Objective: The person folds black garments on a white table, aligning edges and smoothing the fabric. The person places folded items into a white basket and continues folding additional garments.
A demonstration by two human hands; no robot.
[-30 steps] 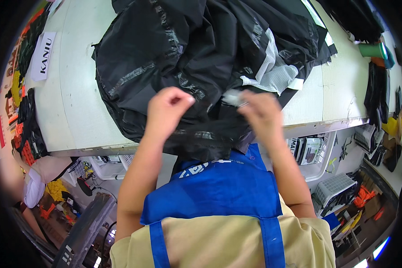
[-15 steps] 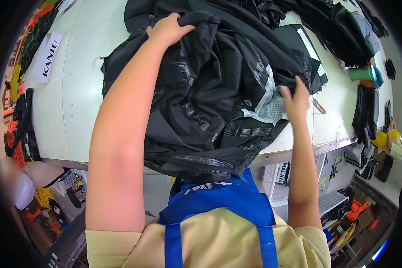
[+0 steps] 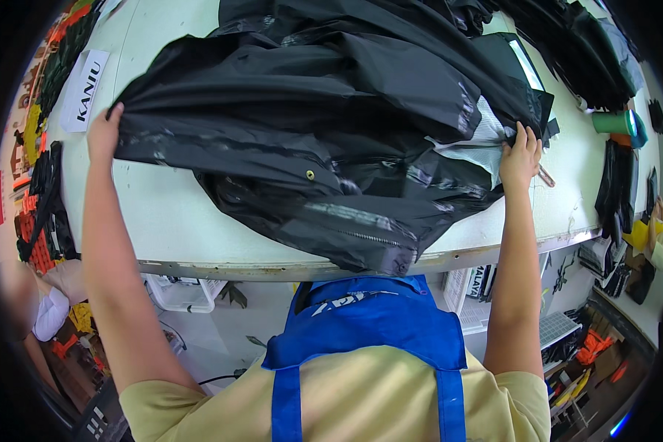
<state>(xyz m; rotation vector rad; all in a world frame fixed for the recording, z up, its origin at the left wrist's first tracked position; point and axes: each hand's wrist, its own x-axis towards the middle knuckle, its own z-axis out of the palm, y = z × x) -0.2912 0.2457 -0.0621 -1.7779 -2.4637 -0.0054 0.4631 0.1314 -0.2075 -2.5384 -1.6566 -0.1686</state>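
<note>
Black garment (image 3: 295, 88) lies across the white surface (image 3: 162, 206) from 10 to 2 o'clock; my left hand (image 3: 104, 132), at 10, is closed on its outstretched corner, while my right hand (image 3: 521, 158), at 2, rests half-curled at the edge beside white mesh (image 3: 486, 129), grip hard to tell. I judge the spreading part-done: the 10 o'clock stretch is drawn out, middle and 2 o'clock side lie bunched, zippered edge (image 3: 372, 237) rumpled at 5.
</note>
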